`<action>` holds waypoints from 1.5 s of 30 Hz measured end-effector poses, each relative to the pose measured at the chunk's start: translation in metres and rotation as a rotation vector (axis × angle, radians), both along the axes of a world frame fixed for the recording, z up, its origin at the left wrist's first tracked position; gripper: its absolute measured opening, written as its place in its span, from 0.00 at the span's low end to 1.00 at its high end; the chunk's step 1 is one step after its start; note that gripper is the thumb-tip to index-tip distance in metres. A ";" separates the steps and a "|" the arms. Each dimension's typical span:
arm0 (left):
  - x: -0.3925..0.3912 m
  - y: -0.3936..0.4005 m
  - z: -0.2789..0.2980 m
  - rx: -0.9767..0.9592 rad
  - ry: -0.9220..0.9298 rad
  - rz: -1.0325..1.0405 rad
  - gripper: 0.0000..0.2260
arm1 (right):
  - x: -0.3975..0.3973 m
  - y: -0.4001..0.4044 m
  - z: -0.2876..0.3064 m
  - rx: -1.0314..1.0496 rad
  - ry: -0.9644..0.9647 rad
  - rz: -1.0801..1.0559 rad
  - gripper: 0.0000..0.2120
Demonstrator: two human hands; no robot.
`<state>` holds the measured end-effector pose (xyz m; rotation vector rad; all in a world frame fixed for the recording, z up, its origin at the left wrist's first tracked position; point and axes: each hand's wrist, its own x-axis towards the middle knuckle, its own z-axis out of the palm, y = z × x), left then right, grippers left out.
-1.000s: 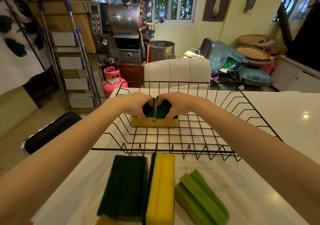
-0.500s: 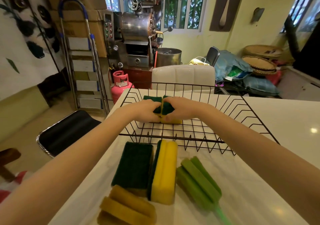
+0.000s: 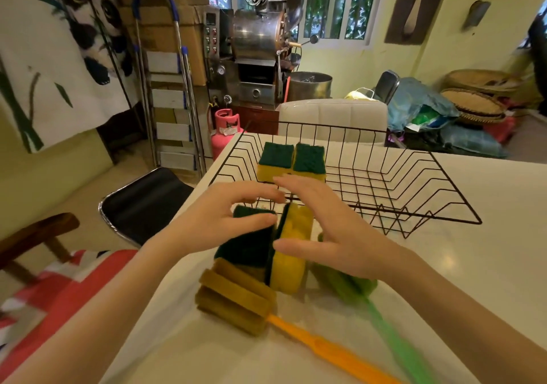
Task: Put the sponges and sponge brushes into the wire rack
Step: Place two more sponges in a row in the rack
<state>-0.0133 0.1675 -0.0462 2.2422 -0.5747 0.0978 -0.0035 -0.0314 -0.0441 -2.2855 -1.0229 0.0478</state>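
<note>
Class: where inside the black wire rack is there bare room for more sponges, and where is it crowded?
Free: the black wire rack floor right of the two green-topped yellow sponges. Crowded: the rack's left end holding them, and the white table before it, under both hands.

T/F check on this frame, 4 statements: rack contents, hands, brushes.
1. Two sponges sit inside the wire rack. True.
2. The orange-handled sponge brush is in the rack. False: it lies on the table.
3. Both the left hand and right hand are open above the sponges on the table. True.
4. The green sponge brush is held upright. False: it lies on the table, unheld.
</note>
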 end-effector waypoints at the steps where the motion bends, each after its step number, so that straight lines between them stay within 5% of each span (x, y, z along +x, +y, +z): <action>1: -0.003 0.004 -0.003 -0.025 0.001 0.013 0.16 | -0.004 0.000 -0.003 -0.040 -0.038 0.011 0.36; 5: -0.007 0.015 -0.014 -0.011 0.115 0.033 0.12 | -0.011 0.001 -0.013 -0.235 -0.181 -0.002 0.36; 12: 0.001 0.023 -0.032 0.141 0.245 0.003 0.19 | -0.018 -0.001 -0.017 -0.439 -0.341 0.022 0.35; 24: -0.012 0.028 -0.030 0.203 0.227 0.016 0.23 | -0.019 -0.011 -0.003 -0.415 -0.043 0.016 0.25; 32: -0.017 0.041 -0.026 0.295 0.217 0.028 0.22 | -0.017 -0.006 -0.013 -0.127 0.016 -0.027 0.24; 45: -0.020 0.041 -0.027 0.289 0.234 0.044 0.23 | -0.012 -0.003 -0.026 -0.512 -0.155 -0.061 0.21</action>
